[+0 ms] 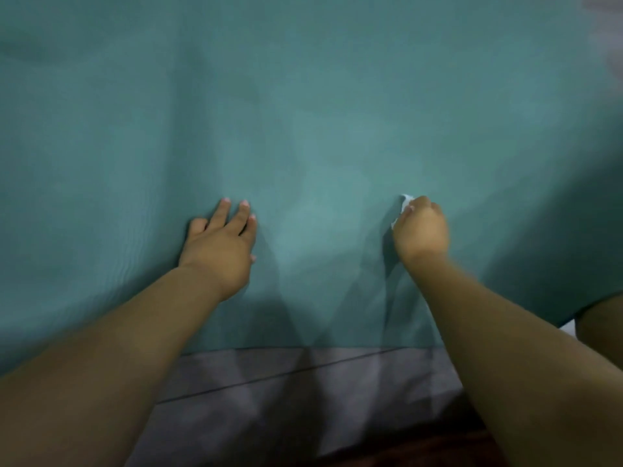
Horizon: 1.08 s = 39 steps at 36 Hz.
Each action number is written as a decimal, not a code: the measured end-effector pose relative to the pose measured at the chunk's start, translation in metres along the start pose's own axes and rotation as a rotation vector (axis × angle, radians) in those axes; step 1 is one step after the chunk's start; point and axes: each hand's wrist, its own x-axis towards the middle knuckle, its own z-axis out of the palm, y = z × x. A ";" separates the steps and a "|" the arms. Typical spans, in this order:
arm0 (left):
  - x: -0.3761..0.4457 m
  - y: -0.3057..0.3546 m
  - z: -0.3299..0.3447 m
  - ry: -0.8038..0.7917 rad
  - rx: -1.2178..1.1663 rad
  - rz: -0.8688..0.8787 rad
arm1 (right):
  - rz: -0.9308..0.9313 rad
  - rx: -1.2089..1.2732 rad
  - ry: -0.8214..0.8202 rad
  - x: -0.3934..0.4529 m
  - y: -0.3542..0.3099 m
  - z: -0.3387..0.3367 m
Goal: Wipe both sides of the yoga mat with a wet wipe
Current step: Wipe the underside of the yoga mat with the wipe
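A teal yoga mat (303,112) lies spread flat and fills most of the view. My left hand (220,246) rests palm down on it near its front edge, fingers straight and slightly spread. My right hand (421,229) is curled round a white wet wipe (403,207) and holds it against the mat; only a small crumpled bit of the wipe shows at the hand's left side. The two hands are about a forearm's length apart.
The grey floor (286,392) with a dark seam line runs along the mat's front edge. A knee (603,328) shows at the right edge. A pale blurred patch of floor (610,35) sits at the top right corner.
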 end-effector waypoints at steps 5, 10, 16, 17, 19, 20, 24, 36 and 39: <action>0.000 -0.002 0.001 -0.014 -0.054 -0.001 | -0.498 0.049 0.006 -0.072 -0.049 0.039; 0.003 -0.008 -0.008 -0.019 -0.092 0.012 | -1.215 -0.130 -0.225 -0.063 -0.067 0.032; 0.014 -0.015 -0.016 0.088 -0.178 -0.014 | -0.265 -0.195 -0.009 0.078 -0.028 0.001; 0.017 -0.015 -0.018 0.084 -0.185 -0.032 | -0.150 -0.162 0.029 0.086 -0.025 0.001; 0.027 -0.013 -0.024 0.061 -0.166 -0.075 | -0.056 -0.115 0.041 0.079 -0.034 0.011; 0.033 -0.013 -0.028 0.047 -0.155 -0.099 | -0.091 -0.096 0.026 0.068 -0.043 0.019; 0.052 -0.017 -0.040 -0.017 -0.069 -0.088 | -0.672 -0.037 0.020 -0.010 -0.082 0.040; 0.056 -0.022 -0.040 -0.031 -0.062 -0.071 | -0.255 -0.152 0.044 0.129 -0.064 0.005; 0.056 -0.022 -0.040 -0.033 -0.074 -0.072 | -0.171 -0.073 0.053 0.103 -0.094 0.026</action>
